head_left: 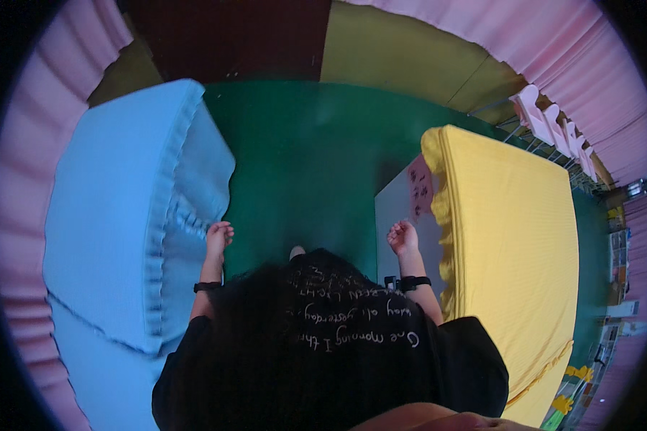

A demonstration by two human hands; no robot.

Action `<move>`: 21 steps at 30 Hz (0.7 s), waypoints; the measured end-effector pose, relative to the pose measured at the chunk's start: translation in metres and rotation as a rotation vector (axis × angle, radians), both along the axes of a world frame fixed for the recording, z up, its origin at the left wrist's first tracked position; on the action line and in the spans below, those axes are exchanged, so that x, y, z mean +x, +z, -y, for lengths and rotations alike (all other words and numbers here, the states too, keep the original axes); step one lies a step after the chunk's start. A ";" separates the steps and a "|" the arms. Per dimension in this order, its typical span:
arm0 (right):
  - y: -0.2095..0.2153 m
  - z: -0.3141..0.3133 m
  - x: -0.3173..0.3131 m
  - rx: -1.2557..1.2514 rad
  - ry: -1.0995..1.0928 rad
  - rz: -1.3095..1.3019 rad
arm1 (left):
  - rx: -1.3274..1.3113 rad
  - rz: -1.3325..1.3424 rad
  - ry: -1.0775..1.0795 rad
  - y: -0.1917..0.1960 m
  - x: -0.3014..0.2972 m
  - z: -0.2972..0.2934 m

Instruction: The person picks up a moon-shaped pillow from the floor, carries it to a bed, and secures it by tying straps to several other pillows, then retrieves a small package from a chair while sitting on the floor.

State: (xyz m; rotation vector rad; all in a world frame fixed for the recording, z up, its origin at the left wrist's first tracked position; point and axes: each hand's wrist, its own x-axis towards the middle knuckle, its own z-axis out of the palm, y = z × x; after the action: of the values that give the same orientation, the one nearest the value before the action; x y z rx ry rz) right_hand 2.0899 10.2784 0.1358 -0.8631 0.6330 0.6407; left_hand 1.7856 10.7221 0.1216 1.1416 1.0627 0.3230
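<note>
My left hand (220, 233) hangs beside the ruffled side of a light blue cover (115, 179). Its fingers are loosely curled, and nothing shows in them. On the other side, my right hand (403, 237) is held in front of a grey side panel under a yellow cover (514, 208). The fingers there are half bent and apart, with the palm partly showing and nothing in it. Dark bands circle both wrists. Between the hands lies green floor (295, 158), with the tip of one shoe (297, 251) showing.
The blue- and yellow-covered furniture flanks me on both sides. A pink paper sheet (420, 188) is on the grey panel. Several pink chairs (532, 115) line the far right. Pink curtains (553, 43) hang along the walls, and a dark red panel (237, 39) stands ahead.
</note>
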 end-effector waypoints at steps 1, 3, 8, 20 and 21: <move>0.010 -0.020 0.019 0.004 0.013 0.064 | 0.013 -0.024 -0.072 0.004 0.030 -0.011; 0.030 -0.047 0.059 -0.032 -0.038 0.103 | 0.025 -0.048 -0.193 0.014 0.102 -0.022; 0.059 -0.091 0.151 -0.279 -0.030 0.329 | 0.096 0.021 -0.539 0.018 0.274 -0.040; 0.068 -0.193 0.476 -0.331 0.078 0.420 | 0.317 0.087 -0.878 0.019 0.630 -0.107; 0.076 -0.198 0.503 -0.313 0.075 0.473 | 0.318 0.073 -0.906 0.021 0.652 -0.112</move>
State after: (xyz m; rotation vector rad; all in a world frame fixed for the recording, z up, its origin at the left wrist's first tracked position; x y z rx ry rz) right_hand 2.5932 10.4765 0.2121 -1.2857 0.2739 0.3851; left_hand 2.4373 10.8342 0.1428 1.7551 0.3505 -0.1960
